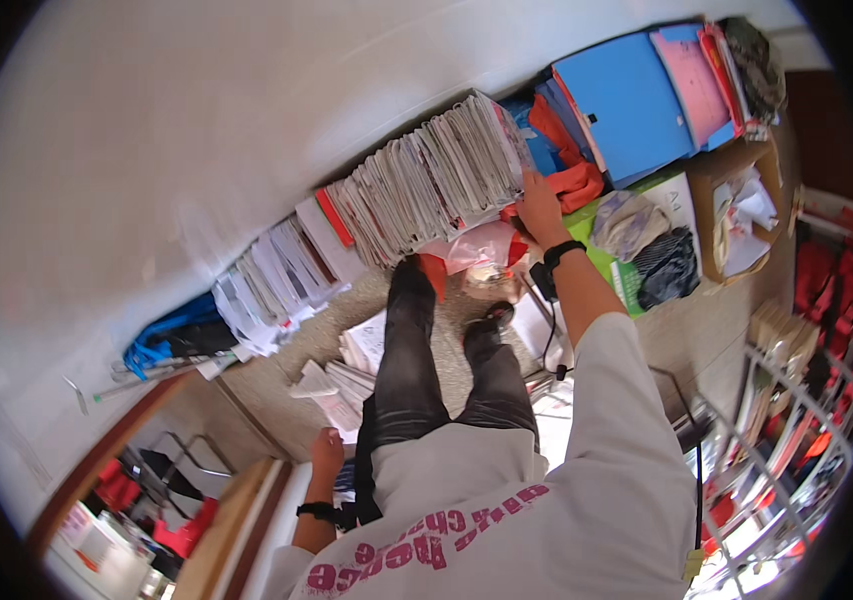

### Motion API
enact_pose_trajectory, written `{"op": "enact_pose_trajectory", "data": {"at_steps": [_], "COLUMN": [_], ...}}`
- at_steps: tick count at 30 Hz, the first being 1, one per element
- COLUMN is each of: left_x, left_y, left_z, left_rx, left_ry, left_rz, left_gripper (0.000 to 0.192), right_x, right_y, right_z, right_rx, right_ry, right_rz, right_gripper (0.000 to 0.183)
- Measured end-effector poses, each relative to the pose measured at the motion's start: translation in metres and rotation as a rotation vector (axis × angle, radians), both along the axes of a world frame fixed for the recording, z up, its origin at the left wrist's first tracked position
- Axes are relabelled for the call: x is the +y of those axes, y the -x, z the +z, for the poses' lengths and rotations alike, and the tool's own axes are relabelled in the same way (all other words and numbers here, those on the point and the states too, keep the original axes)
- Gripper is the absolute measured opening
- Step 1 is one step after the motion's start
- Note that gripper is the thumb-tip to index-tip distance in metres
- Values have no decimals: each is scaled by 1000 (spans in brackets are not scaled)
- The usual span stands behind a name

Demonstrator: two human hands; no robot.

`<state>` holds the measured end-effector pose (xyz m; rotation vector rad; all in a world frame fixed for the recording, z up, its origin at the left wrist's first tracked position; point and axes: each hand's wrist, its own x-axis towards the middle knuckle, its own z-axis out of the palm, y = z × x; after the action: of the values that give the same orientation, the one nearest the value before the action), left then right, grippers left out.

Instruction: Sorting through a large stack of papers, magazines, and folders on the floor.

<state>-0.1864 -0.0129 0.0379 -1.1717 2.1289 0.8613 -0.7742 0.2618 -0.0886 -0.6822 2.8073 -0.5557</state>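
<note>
A long row of folded newspapers runs along the wall, packed on edge. My right hand is at the right end of this row, its fingers by the last papers and beside an orange-red cloth; whether they grip anything cannot be told. Low at my side hangs my left hand, fingers curled, near a pile of papers on the floor. Nothing can be made out in it. A pink-white plastic bag lies just below the newspapers.
Blue folders stand beyond the cloth. A green and white box carries crumpled bags, next to a cardboard box of papers. Loose white papers fill the row's left part. A metal rack stands at right, a wooden door frame at lower left.
</note>
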Motion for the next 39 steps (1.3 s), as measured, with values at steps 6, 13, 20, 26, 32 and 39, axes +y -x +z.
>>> {"op": "enact_pose_trajectory", "data": {"at_steps": [6, 13, 20, 26, 32, 39], "left_x": [-56, -92, -110, -98, -122, -103], "left_y": [62, 120, 146, 158, 169, 204], "left_z": [17, 12, 7, 10, 11, 1], "left_rx": [17, -131, -57, -119, -131, 0], "left_ry": [-152, -265, -353, -316, -407, -402], "left_rz": [144, 17, 120, 58, 326, 202], "left_gripper": [18, 20, 22, 22, 24, 26], "right_x": [-6, -9, -25, -32, 8, 58], "right_y": [26, 17, 39, 43, 70, 70], "right_z": [1, -1, 2, -26, -2, 97], "right_rx": [-61, -90, -21, -48, -46, -95], "right_ry": [16, 115, 10, -73, 226, 394], "right_rz": [112, 15, -114, -166, -137, -190], "right_gripper": [79, 79, 69, 63, 49, 42]}}
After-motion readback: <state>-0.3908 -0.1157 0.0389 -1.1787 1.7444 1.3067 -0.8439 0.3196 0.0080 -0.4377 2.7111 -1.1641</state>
